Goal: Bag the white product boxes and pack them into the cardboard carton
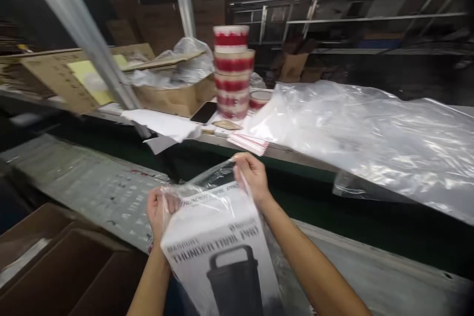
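left hand [161,207] and right hand [253,175] both grip a clear plastic bag [212,175] around a white printed rectangular box [202,229], near centre.

Single view from my head, facing forward and down, my left hand [160,207] and right hand [252,175] close at lower centre, shelf [311,158] beyond, racks [333,21] farther back.

the box [215,222] is white, with dark lettering and a dark grey picture, under a clear bag [212,176]; the tape rolls [233,65] show red and whitish bands; the phone [205,112] is black; the paper strip [248,142] is white with red stripes; the carton [107,276] is brown; the plastic sheets [370,128] are see-through, milky white
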Available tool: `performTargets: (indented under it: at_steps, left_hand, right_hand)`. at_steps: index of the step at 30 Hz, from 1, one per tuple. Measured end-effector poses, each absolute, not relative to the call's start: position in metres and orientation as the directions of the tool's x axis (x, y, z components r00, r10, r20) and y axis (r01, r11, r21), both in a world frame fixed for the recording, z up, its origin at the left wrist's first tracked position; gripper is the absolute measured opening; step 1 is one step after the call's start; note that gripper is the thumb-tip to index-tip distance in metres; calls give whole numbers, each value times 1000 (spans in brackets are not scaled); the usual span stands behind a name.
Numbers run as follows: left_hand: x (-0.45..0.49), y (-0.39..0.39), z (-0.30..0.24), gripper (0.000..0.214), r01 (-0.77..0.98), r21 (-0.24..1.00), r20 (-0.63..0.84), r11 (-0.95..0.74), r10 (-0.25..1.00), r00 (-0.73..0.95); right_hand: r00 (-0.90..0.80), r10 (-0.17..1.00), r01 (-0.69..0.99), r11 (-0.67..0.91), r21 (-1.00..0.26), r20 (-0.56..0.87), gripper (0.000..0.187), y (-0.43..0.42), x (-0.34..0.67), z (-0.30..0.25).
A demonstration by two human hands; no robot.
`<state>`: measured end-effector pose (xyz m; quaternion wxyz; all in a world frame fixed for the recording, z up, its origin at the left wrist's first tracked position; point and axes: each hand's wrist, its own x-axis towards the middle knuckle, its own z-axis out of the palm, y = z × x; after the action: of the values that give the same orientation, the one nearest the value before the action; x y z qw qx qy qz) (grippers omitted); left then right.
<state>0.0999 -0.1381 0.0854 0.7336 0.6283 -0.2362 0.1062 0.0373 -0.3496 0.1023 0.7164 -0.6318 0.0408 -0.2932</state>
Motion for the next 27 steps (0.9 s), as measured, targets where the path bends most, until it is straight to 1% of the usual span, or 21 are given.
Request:
performTargets:
  at_steps: [2, 3, 4, 6, 7, 8, 9, 10, 12, 13, 15, 16, 17, 19, 20, 21, 22, 23, 25, 27]
  left_hand:
    - [99, -94, 102, 30, -545, 817, 572, 188, -140, 808]
    - [98, -72, 112, 24, -608, 780, 625, 148, -180, 759]
    - [99, -50, 123, 17, -677, 731, 674, 89, -252, 695]
    - [106, -8, 144, 9, -794, 608, 702, -15, -457, 547]
    - [113, 11, 152, 9, -827, 560, 675, -45, -554, 487]
    - [122, 29, 159, 10, -847, 527, 624, -71, -644, 442]
    - [132, 43, 162, 11, -860, 502, 578, -93, -704, 413]
    - [142, 56, 163, 15, -863, 492, 544, -118, -731, 411]
    - [158, 71, 158, 24, -825, 543, 528, -159, -699, 483]
    - [163, 74, 153, 27, -782, 601, 527, -167, -652, 545]
    - [164, 75, 141, 31, -649, 744, 482, -158, -546, 686]
    - [160, 73, 136, 31, -574, 807, 438, -141, -511, 740]
    - [155, 71, 130, 31, -507, 855, 397, -110, -490, 776]
    - [140, 68, 120, 33, -388, 921, 332, -22, -475, 815]
    - [132, 69, 115, 34, -344, 939, 312, 20, -472, 824]
    - [124, 72, 111, 34, -314, 948, 298, 47, -469, 831]
    - [116, 76, 106, 34, -296, 953, 288, 56, -460, 840]
    - [108, 82, 100, 34, -289, 956, 282, 54, -440, 853]
    - [94, 95, 90, 35, -255, 966, 249, 36, -385, 889]
    - [79, 105, 80, 36, -156, 987, 163, 47, -313, 935]
  right_hand:
    - [787, -372, 489, -111, -865, 493, 35, -334, 12, 130]
    - [768, -330, 519, -179, -836, 548, 32, -330, -1, 136]
    - [755, -328, 519, -231, -823, 568, 30, -328, -12, 138]
    - [762, -356, 440, -327, -836, 540, 31, -326, -26, 132]
    - [786, -355, 376, -374, -848, 505, 33, -324, -29, 127]
    - [821, -332, 306, -430, -849, 464, 36, -321, -29, 122]
    - [861, -288, 241, -494, -835, 418, 38, -315, -26, 118]
    - [899, -235, 184, -562, -807, 369, 38, -306, -22, 116]
    - [949, -137, 116, -686, -718, 284, 35, -281, -11, 117]
    - [962, -85, 112, -745, -658, 260, 47, -266, -3, 120]
    - [967, 28, 157, -847, -509, 252, 97, -233, 17, 126]
    - [963, 78, 187, -883, -429, 259, 115, -217, 29, 128]
    - [957, 119, 211, -911, -355, 263, 125, -204, 42, 130]
    - [959, 162, 222, -940, -258, 235, 132, -184, 67, 131]
    - [963, 171, 219, -946, -237, 208, 131, -177, 77, 131]
    - [965, 187, 226, -949, -219, 185, 126, -173, 84, 131]
    - [960, 221, 254, -947, -195, 175, 116, -170, 88, 130]
    - [944, 271, 302, -940, -159, 188, 101, -168, 89, 128]
    - [873, 400, 434, -898, -72, 280, 71, -165, 80, 122]
    - [783, 482, 532, -846, -23, 393, 49, -162, 60, 112]
